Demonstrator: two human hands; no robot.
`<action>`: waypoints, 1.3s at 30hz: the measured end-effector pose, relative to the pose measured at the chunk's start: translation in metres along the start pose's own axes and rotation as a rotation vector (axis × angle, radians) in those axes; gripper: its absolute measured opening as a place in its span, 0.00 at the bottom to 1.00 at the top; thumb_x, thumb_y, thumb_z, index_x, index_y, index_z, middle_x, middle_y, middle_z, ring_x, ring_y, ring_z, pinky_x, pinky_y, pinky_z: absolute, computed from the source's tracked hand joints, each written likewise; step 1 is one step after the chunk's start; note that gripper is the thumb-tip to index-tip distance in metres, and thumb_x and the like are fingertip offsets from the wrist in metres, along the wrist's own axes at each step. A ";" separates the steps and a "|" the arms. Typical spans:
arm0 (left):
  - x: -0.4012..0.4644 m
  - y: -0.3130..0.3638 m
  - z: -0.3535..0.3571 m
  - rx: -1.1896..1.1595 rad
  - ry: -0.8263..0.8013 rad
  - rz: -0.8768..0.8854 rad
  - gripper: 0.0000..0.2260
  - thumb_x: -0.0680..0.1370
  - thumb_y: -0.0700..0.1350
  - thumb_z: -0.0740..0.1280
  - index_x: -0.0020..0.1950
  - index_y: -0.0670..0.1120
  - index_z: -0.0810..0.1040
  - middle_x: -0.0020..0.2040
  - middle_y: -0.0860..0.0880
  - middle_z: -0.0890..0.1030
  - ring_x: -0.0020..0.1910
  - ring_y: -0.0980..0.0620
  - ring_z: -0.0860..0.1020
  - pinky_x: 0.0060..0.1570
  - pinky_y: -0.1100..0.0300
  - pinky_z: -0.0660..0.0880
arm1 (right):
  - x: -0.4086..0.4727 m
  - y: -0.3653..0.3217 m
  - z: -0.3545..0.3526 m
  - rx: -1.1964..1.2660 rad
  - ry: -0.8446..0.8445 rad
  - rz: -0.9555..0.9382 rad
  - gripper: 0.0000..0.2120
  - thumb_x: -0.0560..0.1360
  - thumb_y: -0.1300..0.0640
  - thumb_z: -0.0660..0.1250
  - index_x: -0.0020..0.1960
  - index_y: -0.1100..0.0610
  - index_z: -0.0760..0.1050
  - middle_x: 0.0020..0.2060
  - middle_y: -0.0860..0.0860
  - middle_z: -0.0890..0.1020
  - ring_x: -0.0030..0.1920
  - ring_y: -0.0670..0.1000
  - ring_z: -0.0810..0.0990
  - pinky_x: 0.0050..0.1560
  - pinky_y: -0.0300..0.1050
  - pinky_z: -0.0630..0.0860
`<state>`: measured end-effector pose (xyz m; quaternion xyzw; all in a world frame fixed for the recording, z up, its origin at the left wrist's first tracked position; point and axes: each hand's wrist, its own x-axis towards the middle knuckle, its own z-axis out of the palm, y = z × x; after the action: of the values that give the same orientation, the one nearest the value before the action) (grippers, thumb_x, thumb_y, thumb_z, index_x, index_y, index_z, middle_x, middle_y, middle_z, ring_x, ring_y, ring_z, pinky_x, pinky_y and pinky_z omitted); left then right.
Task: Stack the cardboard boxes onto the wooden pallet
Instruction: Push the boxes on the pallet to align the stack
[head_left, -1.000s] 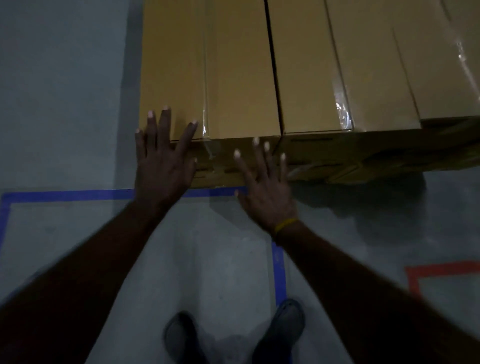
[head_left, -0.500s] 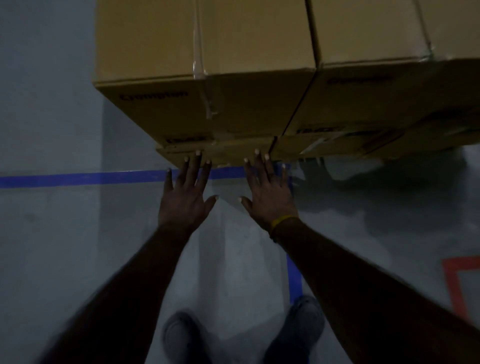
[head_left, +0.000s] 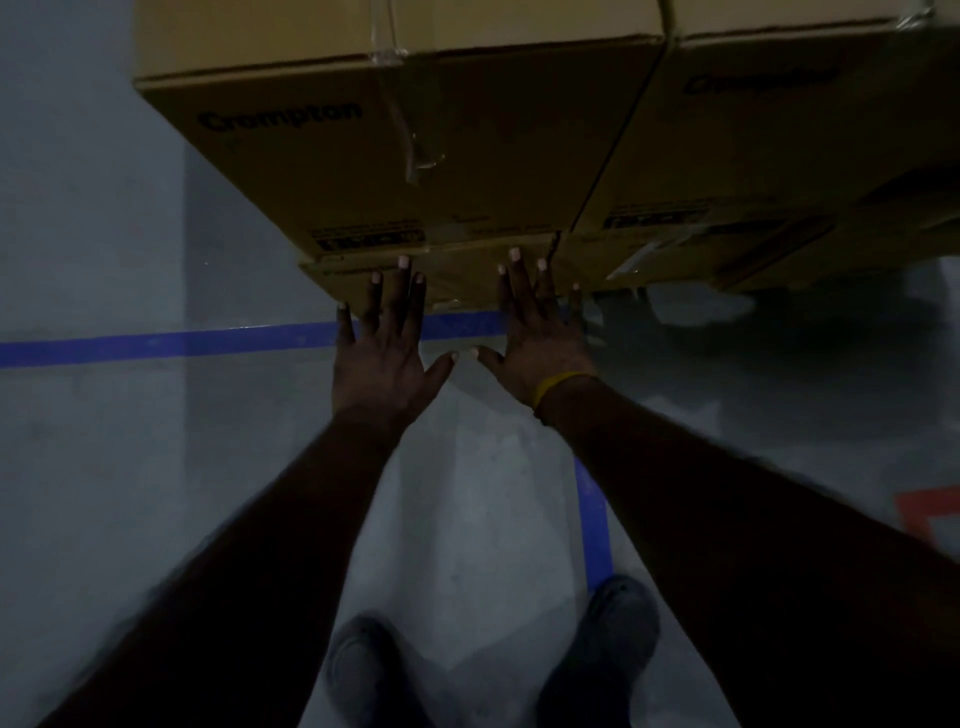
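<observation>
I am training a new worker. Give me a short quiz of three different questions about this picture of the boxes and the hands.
1. True or false: both hands are flat and open, with no grip on anything.
2. Which wrist wears the yellow band? A left, B right
3. Fill in: the top left box carries the printed word ____.

Key:
1. True: left hand and right hand are spread open.
2. B: yellow band.
3. Crompton, on the top left box.
</observation>
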<state>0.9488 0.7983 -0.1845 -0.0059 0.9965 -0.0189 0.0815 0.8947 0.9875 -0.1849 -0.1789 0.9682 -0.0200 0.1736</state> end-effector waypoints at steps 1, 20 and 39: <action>0.001 0.001 -0.003 0.002 -0.013 -0.011 0.41 0.78 0.70 0.47 0.82 0.47 0.39 0.81 0.47 0.36 0.81 0.43 0.43 0.75 0.36 0.50 | 0.001 0.001 -0.005 0.019 -0.020 -0.006 0.47 0.78 0.31 0.54 0.80 0.54 0.31 0.78 0.50 0.29 0.78 0.57 0.30 0.75 0.66 0.37; 0.059 0.158 -0.226 -0.023 0.257 0.134 0.36 0.81 0.57 0.60 0.82 0.55 0.41 0.82 0.47 0.41 0.81 0.45 0.44 0.75 0.37 0.44 | -0.066 0.149 -0.210 -0.171 0.404 -0.003 0.51 0.75 0.36 0.65 0.81 0.55 0.36 0.79 0.60 0.37 0.79 0.62 0.37 0.74 0.68 0.41; 0.067 0.161 -0.266 -0.088 -0.068 0.090 0.33 0.84 0.54 0.57 0.82 0.49 0.42 0.82 0.48 0.42 0.81 0.44 0.46 0.76 0.38 0.51 | -0.054 0.144 -0.253 -0.051 -0.077 -0.059 0.58 0.74 0.47 0.75 0.79 0.56 0.30 0.78 0.57 0.31 0.78 0.62 0.33 0.73 0.70 0.42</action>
<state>0.8376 0.9675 0.0612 0.0348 0.9922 0.0289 0.1157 0.8060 1.1355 0.0562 -0.2126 0.9552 0.0066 0.2056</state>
